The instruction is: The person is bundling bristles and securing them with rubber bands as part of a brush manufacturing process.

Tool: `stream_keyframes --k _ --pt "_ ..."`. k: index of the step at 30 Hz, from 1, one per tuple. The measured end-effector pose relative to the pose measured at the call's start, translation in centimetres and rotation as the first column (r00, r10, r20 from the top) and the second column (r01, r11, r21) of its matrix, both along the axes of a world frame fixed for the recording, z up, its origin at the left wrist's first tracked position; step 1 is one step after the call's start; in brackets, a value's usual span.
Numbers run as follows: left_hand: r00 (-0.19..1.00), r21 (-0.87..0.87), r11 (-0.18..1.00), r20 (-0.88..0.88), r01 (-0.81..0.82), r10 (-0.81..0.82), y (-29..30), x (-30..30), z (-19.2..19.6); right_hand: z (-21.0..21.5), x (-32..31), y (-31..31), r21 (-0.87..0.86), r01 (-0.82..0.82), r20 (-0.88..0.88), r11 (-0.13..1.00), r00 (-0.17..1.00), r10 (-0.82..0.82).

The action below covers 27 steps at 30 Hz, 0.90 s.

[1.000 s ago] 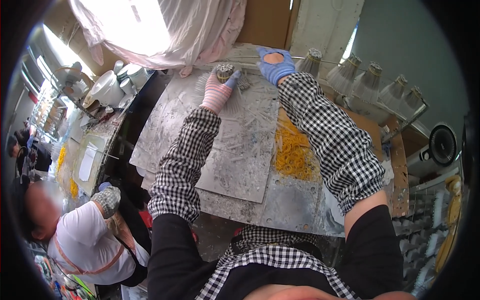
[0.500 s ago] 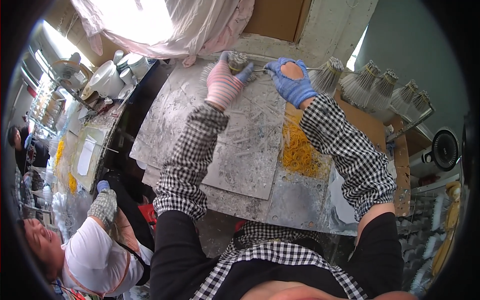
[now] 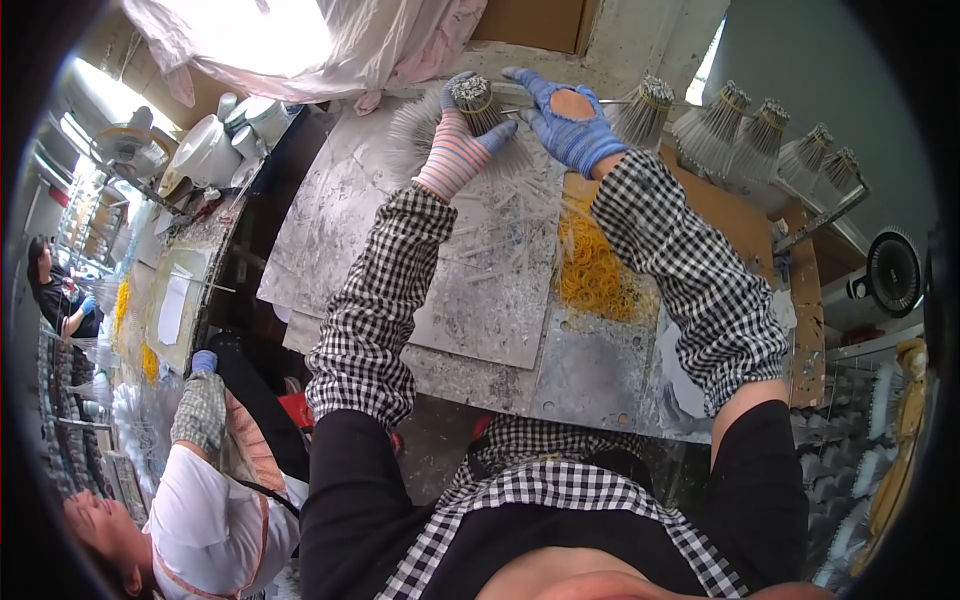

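Pink-gloved left hand [image 3: 455,155]: fingers clamped on strand bundle [image 3: 477,106], hiding part. Right hand [image 3: 578,130] at bundle's 3 o'clock, fingers apart; yellow bands [image 3: 600,265] at 5 o'clock.

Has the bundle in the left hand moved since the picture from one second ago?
Yes, slightly: the bundle in the left hand is now farther from the person, judged against the near edge of the grey sheet.
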<state>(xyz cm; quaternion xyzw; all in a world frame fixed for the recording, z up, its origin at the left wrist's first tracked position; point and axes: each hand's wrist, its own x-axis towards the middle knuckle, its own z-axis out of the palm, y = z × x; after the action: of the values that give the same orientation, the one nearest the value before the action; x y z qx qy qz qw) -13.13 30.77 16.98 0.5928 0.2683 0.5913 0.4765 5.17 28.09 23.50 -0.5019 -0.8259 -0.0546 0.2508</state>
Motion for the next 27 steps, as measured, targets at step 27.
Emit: stream_keyframes --k 27 --pt "0.960 0.050 0.985 -0.223 -0.165 0.172 5.4 10.5 -1.5 -11.9 4.6 -26.7 -0.306 -0.017 -0.497 0.952 0.856 -0.144"
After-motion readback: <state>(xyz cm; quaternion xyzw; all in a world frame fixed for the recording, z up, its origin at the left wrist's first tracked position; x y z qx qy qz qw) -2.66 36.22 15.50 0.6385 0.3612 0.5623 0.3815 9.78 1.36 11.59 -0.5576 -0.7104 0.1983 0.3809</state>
